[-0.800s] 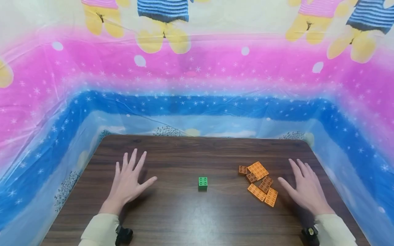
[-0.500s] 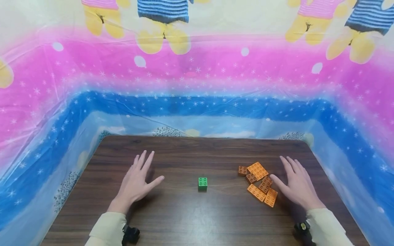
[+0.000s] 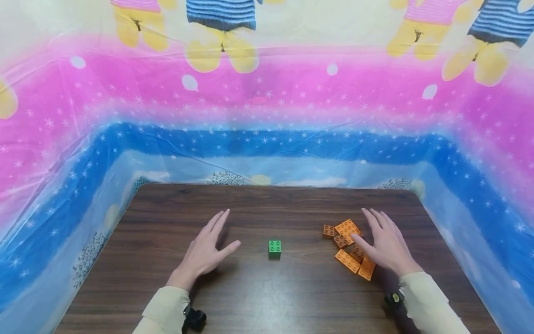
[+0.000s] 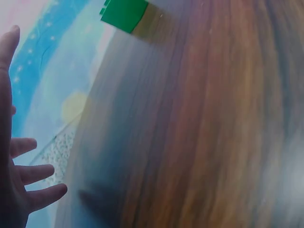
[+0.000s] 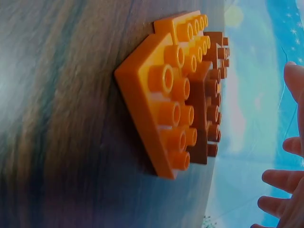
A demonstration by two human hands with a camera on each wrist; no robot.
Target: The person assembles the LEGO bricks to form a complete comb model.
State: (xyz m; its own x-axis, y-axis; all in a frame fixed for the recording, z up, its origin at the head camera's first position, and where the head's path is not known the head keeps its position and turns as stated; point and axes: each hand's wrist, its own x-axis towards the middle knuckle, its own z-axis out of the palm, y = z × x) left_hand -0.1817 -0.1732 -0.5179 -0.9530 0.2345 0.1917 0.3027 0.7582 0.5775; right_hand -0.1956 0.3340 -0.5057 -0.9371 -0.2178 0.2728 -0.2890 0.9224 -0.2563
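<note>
A green toy building brick [image 3: 274,249] with studs on top stands by itself mid-table; its lower part shows at the top of the left wrist view [image 4: 124,14]. To its left, my left hand [image 3: 205,250] hovers with fingers spread and holds nothing. On the right lies a loose group of orange bricks [image 3: 347,261] and brown bricks [image 3: 328,231]. My right hand [image 3: 385,243] is over the right edge of this group, fingers extended, thumb covering part of it in the head view. In the right wrist view, orange bricks [image 5: 147,104] lie studs-up beside brown ones [image 5: 199,114].
The dark wood-grain table [image 3: 250,297] ends at a straight back edge. A printed pink and blue cloth [image 3: 267,144] hangs behind it and along both sides. Black wrist cameras [image 3: 195,319] are strapped at both cream sleeves [image 3: 429,301].
Both hands have moved inward: the left hand rightward toward the green brick, the right hand leftward over the edge of the orange and brown bricks. The bricks have stayed in place.
</note>
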